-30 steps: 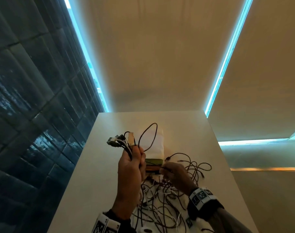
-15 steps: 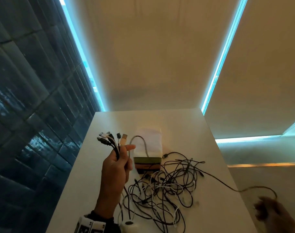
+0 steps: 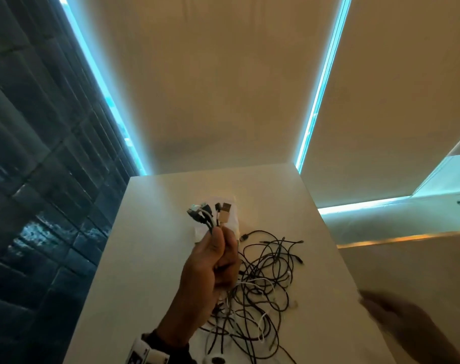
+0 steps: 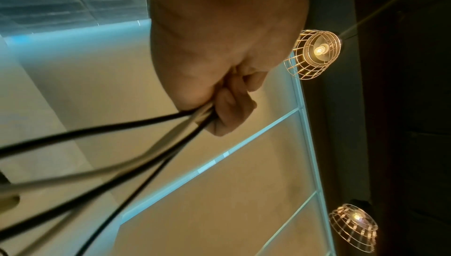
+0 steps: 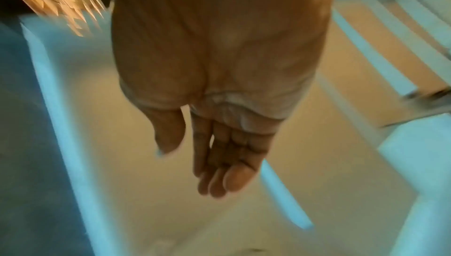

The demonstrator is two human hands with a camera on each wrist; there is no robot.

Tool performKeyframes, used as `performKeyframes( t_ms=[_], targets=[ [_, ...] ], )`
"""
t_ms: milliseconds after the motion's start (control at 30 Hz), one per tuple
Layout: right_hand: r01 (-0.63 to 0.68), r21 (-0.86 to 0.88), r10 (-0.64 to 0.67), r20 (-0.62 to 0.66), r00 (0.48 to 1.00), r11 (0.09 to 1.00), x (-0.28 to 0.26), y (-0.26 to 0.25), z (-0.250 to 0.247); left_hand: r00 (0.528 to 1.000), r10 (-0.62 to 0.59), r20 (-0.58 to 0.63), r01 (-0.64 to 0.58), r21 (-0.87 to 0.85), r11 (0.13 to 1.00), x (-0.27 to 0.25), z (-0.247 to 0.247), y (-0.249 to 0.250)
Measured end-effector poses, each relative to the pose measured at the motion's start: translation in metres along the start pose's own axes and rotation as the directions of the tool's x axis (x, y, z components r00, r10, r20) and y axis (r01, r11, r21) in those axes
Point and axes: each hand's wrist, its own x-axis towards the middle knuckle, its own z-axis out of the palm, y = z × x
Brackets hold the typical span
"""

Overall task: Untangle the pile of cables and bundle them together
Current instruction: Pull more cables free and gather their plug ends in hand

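My left hand (image 3: 213,269) grips the gathered plug ends (image 3: 210,214) above the table (image 3: 144,258), my right hand (image 5: 219,144) hangs flat-fingered and empty off its right edge, and lifting now risks the loose tangle of cables (image 3: 260,292) knotting tighter.

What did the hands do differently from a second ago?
The right hand let go of the dark cable it was pulling out sideways; it is now open and empty, off the table's right edge. That cable no longer stretches out toward it. The left hand still grips the gathered cable ends upright, a little further right. The tangled pile stays on the table.
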Motion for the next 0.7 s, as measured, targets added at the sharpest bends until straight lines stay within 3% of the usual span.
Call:
performKeyframes(
  t_ms=[67, 133, 167, 233, 367, 500, 700],
  targets=[
    [0.112, 0.040, -0.118, 0.246, 0.962, 0.993, 0.007, -0.041, 0.013, 0.996, -0.029, 0.079, 0.032, -0.044, 0.999, 0.000, 0.010, -0.003],
    [0.112, 0.191, -0.199, 0.537, 0.820, 0.975, 0.003, -0.079, 0.065, 0.993, -0.025, 0.113, 0.034, -0.071, 0.997, 0.000, 0.018, -0.005],
    [0.061, 0.282, -0.228, 0.608, 0.761, 0.957, 0.003, -0.086, 0.089, 0.994, -0.012, 0.112, 0.021, -0.085, 0.996, 0.000, 0.019, -0.004],
    [-0.047, 0.417, -0.265, 0.656, 0.706, 0.907, 0.001, -0.093, 0.121, 0.997, 0.034, 0.068, -0.026, -0.114, 0.993, 0.002, 0.014, 0.002],
    [-0.150, 0.497, -0.241, 0.636, 0.733, 0.855, -0.006, -0.077, 0.133, 0.986, 0.126, -0.112, -0.144, -0.167, 0.975, 0.002, -0.011, 0.013],
    [-0.134, 0.413, -0.215, 0.692, 0.689, 0.901, -0.010, -0.047, 0.116, 0.970, 0.096, -0.225, -0.128, -0.134, 0.983, -0.001, -0.025, 0.010],
    [-0.243, 0.196, 0.042, 0.692, 0.720, 0.950, -0.018, 0.016, 0.058, 0.941, 0.044, -0.335, -0.094, -0.135, 0.986, 0.003, -0.050, 0.002]
  ],
)
